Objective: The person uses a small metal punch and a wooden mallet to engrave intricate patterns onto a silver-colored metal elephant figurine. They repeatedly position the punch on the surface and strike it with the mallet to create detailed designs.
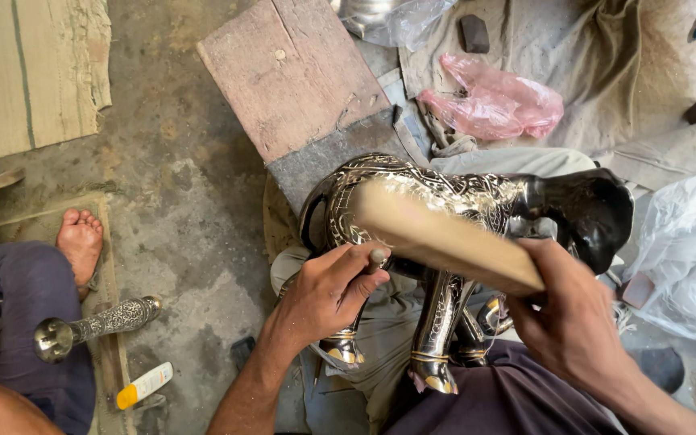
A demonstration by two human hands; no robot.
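A small chisel (376, 259) is gripped in the left hand (328, 294) against the engraved metal animal figure (461, 205); a wooden mallet (445, 238) is grasped in the right hand (569, 318). Engraving seems under way; a controlled strike is needed next.

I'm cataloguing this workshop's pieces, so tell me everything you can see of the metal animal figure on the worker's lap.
The animal figure is dark, glossy metal, its body and legs covered in fine silver engraved patterns; one end is plain black. It lies across the person's lap, legs pointing toward them, hooves brass-tipped. The left hand presses a small tool to its side; the right hand holds a wooden mallet, blurred, over it.
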